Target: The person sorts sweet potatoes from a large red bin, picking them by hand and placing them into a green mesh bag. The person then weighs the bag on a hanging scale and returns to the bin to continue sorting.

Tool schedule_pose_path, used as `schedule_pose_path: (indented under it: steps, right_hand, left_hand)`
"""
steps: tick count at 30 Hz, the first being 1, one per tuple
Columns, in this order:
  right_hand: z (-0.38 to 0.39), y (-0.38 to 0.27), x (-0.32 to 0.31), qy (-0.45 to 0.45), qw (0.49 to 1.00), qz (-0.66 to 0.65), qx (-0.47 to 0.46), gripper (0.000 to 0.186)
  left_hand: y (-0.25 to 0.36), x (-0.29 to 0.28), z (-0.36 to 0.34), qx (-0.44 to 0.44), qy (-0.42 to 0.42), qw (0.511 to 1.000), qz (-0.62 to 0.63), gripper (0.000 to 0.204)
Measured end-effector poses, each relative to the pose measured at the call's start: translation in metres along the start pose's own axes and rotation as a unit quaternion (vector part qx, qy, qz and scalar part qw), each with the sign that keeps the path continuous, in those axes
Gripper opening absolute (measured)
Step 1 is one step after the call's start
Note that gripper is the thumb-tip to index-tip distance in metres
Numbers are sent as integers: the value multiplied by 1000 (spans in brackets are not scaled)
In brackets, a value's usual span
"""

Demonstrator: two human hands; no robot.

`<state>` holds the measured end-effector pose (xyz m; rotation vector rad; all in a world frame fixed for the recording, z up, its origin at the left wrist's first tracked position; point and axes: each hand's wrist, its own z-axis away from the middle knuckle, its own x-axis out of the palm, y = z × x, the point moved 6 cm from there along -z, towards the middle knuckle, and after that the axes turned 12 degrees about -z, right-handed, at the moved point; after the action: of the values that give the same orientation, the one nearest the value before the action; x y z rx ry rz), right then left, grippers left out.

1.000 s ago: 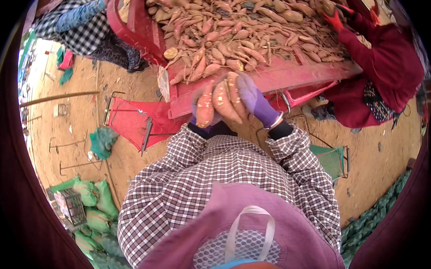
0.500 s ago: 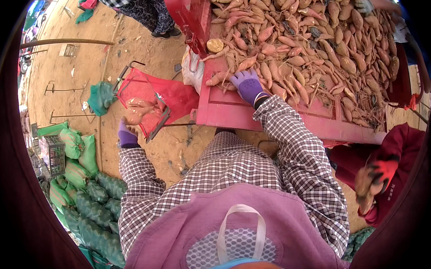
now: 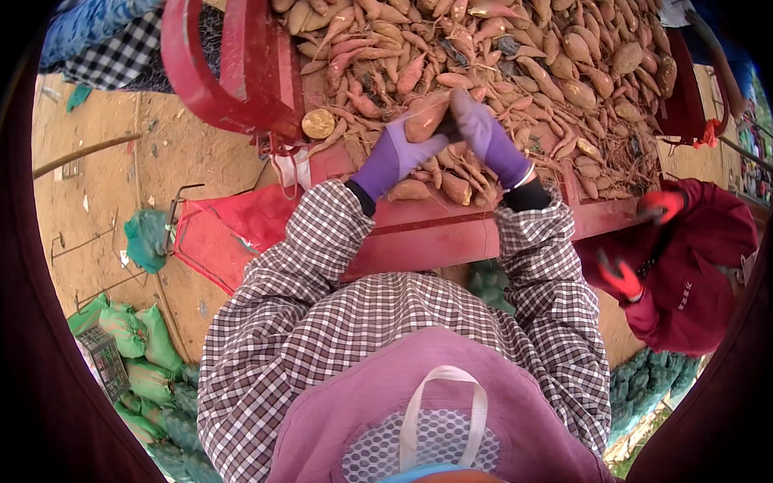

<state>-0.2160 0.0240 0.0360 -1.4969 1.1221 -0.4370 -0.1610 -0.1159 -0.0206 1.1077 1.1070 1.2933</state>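
Observation:
Both my hands wear purple gloves and reach over a red sorting table (image 3: 429, 234) heaped with sweet potatoes (image 3: 529, 68). My left hand (image 3: 394, 155) and my right hand (image 3: 485, 136) together grip one orange sweet potato (image 3: 426, 118) just above the pile, near the table's front edge. My checked sleeves run down from the hands to the bottom of the view.
A red mesh sack on a wire frame (image 3: 225, 232) hangs at the table's left. Green filled sacks (image 3: 132, 343) lie on the dirt ground at lower left. A person in a dark red jacket with red gloves (image 3: 684, 260) stands at the right; another in a checked sleeve (image 3: 104, 36) at upper left.
My left hand has come up from the red sack at the left to the table. Both hands now hold one sweet potato; before, only the right was on the pile.

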Motion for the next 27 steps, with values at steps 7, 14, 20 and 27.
schedule_pose_path:
  steps: [7, 14, 20, 27]
  right_hand:
    - [-1, 157, -120, -14, 954, 148, 259, 62]
    - [-25, 222, -65, 94, 852, 389, 338, 92]
    - [-33, 175, -30, 74, 914, 321, 238, 59]
    - [-6, 113, 66, 50, 975, 153, 153, 33]
  left_hand:
    - [-77, -111, -120, -87, 34, 946, -309, 66]
    - [-105, -73, -130, -213, 49, 807, -549, 90]
    - [-136, -78, -122, -37, -33, 833, -550, 75]
    - [-89, -75, -64, -166, -6, 978, -129, 42]
